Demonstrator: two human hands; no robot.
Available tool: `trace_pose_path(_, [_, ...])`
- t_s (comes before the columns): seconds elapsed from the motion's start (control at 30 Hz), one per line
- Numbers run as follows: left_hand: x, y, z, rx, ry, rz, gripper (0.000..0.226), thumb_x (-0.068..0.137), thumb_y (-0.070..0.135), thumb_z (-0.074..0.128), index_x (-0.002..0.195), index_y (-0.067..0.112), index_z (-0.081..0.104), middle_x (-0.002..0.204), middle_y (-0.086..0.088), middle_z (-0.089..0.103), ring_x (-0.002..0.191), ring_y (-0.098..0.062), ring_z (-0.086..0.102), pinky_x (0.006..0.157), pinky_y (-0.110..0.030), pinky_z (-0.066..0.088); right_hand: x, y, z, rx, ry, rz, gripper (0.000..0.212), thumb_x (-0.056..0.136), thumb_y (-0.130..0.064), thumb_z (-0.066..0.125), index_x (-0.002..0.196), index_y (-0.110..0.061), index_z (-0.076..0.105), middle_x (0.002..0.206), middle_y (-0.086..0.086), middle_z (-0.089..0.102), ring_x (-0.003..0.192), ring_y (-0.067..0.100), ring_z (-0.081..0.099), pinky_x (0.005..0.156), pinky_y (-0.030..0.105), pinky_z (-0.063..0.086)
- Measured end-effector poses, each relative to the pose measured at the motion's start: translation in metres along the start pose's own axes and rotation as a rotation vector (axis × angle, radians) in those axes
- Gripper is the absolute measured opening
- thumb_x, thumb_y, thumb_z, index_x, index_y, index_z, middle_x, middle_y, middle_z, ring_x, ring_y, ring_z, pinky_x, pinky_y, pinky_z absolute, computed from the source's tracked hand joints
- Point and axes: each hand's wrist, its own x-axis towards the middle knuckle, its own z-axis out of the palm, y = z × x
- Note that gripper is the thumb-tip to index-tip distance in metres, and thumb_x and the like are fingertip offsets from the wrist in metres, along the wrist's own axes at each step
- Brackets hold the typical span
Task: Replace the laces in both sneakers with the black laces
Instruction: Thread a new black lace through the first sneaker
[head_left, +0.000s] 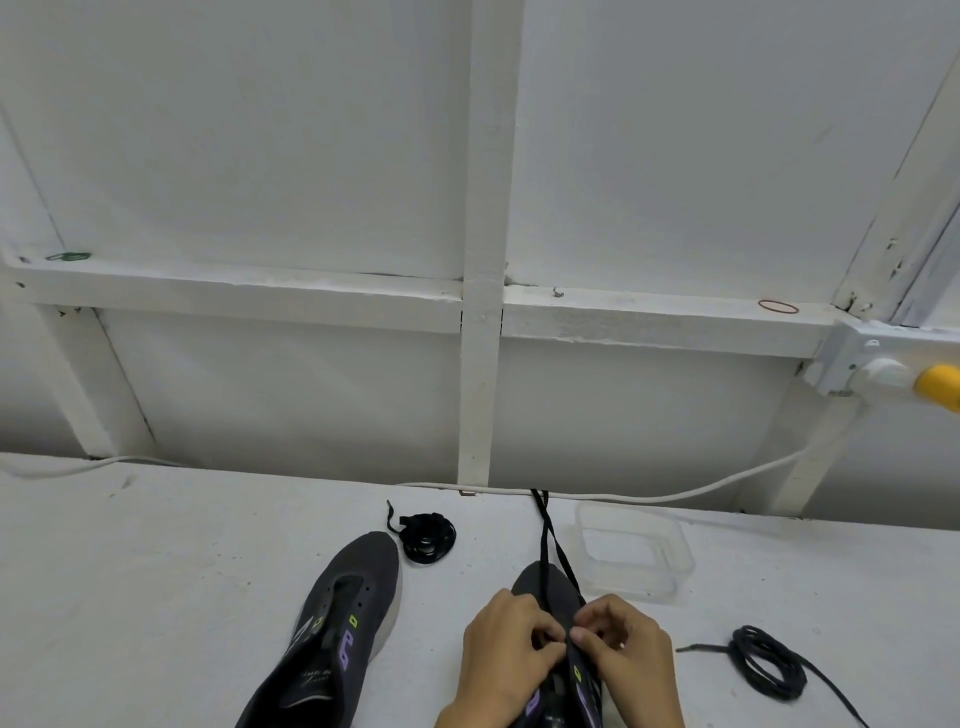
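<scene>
Sneaker (527, 582) | left hand (506, 649), right hand (631, 649) pinch black lace (542, 512) | 2 strands forward

Soft, even, diffuse light with faint shadows and no glare; slightly soft focus overall, and straight lines bow toward the edges from wide-angle distortion.

bare table (156, 571) left; clear tub (636, 558) and coiled lace (769, 662) crowd right.
</scene>
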Motion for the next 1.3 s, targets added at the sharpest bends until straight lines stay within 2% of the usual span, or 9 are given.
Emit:
trace_pose_path(0.13, [0.003,0.002,-0.003,0.014,-0.005,0.028,0.023,0.085,0.04,0.056,0.101,0.03,0.07,0.083,0.016,0.049,0.102,-0.008,0.049,0.075,-0.023,0.036,0.001,0.004,-0.004,0.054,-0.029,0.054,0.031,0.067,-0.011,0.087,0.069,-0.038,0.07,0.065,-0.006,0.071,0.059,0.02,0.061,0.063,0.042,0.056])
trace_pose_path(0.3, [0.006,-0.001,-0.007,0.025,-0.024,0.045,0.026,0.081,0.036,0.053,0.1,0.027,0.069,0.082,0.015,0.049,0.098,-0.011,0.049,0.073,-0.028,0.038,-0.003,-0.003,-0.002,0.077,-0.053,0.059,0.02,0.065,-0.024,0.09,0.07,-0.033,0.073,0.076,-0.003,0.07,0.053,0.004,0.051,0.059,0.03,0.051])
trace_pose_path(0.47, [0.006,-0.001,-0.007,-0.005,-0.031,0.05,0.024,0.081,0.034,0.055,0.099,0.028,0.07,0.07,0.017,0.043,0.098,-0.008,0.05,0.072,-0.025,0.036,-0.002,-0.012,-0.009,0.02,-0.16,0.054,0.018,0.073,-0.013,0.082,0.083,-0.021,0.07,0.085,0.005,0.064,0.046,0.004,0.049,0.049,0.021,0.049])
trace_pose_path(0.63, [0.008,-0.001,-0.012,-0.045,-0.02,0.059,0.021,0.081,0.032,0.057,0.093,0.024,0.073,0.067,0.017,0.044,0.082,-0.007,0.048,0.063,-0.017,0.033,-0.002,-0.02,-0.006,-0.112,-0.166,-0.034,0.019,0.072,-0.014,0.076,0.081,-0.026,0.065,0.082,-0.001,0.062,0.056,0.007,0.05,0.058,0.017,0.045])
trace_pose_path(0.77, [0.007,-0.003,-0.013,-0.074,-0.017,0.069,0.022,0.075,0.034,0.056,0.086,0.023,0.072,0.067,0.016,0.047,0.075,-0.004,0.046,0.068,-0.019,0.04,-0.002,-0.023,-0.005,-0.168,-0.199,-0.1,0.023,0.075,-0.012,0.069,0.079,-0.032,0.06,0.084,-0.001,0.062,0.061,0.005,0.053,0.061,0.015,0.043])
trace_pose_path(0.93, [0.004,-0.003,-0.016,-0.214,0.018,0.004,0.013,0.071,0.03,0.06,0.076,0.025,0.071,0.071,0.015,0.059,0.068,0.0,0.053,0.063,-0.008,0.038,-0.001,-0.018,-0.003,-0.169,-0.21,-0.114,0.026,0.078,-0.007,0.065,0.078,-0.033,0.06,0.086,-0.002,0.064,0.06,0.007,0.054,0.06,0.015,0.044])
trace_pose_path(1.07, [0.002,-0.003,-0.016,-0.372,0.051,-0.041,0.005,0.069,0.03,0.064,0.064,0.03,0.066,0.073,0.006,0.067,0.065,-0.002,0.056,0.064,-0.014,0.044,-0.002,-0.015,-0.001,-0.147,-0.19,-0.135,0.04,0.077,-0.005,0.065,0.07,-0.044,0.061,0.085,-0.001,0.064,0.063,0.012,0.056,0.061,0.015,0.044])
trace_pose_path(1.2, [-0.001,-0.009,-0.022,-0.752,0.161,-0.211,0.008,0.074,0.013,0.074,0.066,0.015,0.074,0.07,-0.002,0.07,0.068,-0.006,0.06,0.07,-0.032,0.059,-0.003,-0.014,-0.001,-0.174,-0.168,-0.149,0.057,0.078,-0.006,0.064,0.079,-0.062,0.054,0.088,-0.003,0.063,0.073,0.014,0.057,0.061,0.012,0.042])
trace_pose_path(1.3, [-0.005,-0.011,-0.024,-0.733,0.12,-0.155,0.014,0.078,0.01,0.074,0.067,0.018,0.074,0.074,-0.001,0.072,0.069,-0.004,0.061,0.07,-0.025,0.054,-0.007,-0.023,0.0,-0.229,-0.162,-0.208,0.047,0.078,-0.014,0.067,0.075,-0.059,0.056,0.091,-0.011,0.06,0.08,0.007,0.057,0.061,0.012,0.04])
